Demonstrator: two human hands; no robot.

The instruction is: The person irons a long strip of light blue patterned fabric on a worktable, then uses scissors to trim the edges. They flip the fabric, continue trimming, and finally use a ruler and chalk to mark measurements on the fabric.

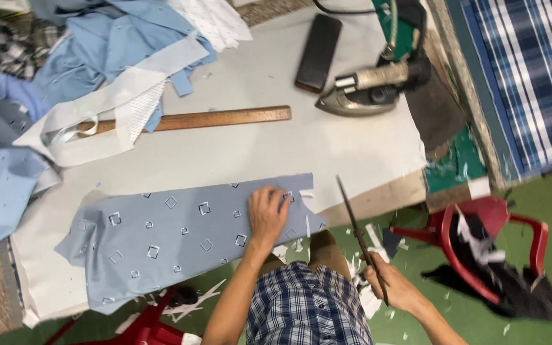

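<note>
One grey work table [237, 147], and one blue patterned fabric piece [161, 236] lies along its near edge. Left hand [267, 214] presses flat on the cloth's right end, fingers spread. Right hand [396, 287] is off the table, fist wrapped around one pair of scissors [359, 233], blades seemingly closed, pointing up. One wooden ruler [212, 119] and one iron [372, 89] sit beyond.

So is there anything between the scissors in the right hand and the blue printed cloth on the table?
Nothing visible. The scissors, held in the right hand, point up off the table edge, with only open air between their blades and the near end of the blue printed cloth. The left hand presses flat on that end.
</note>
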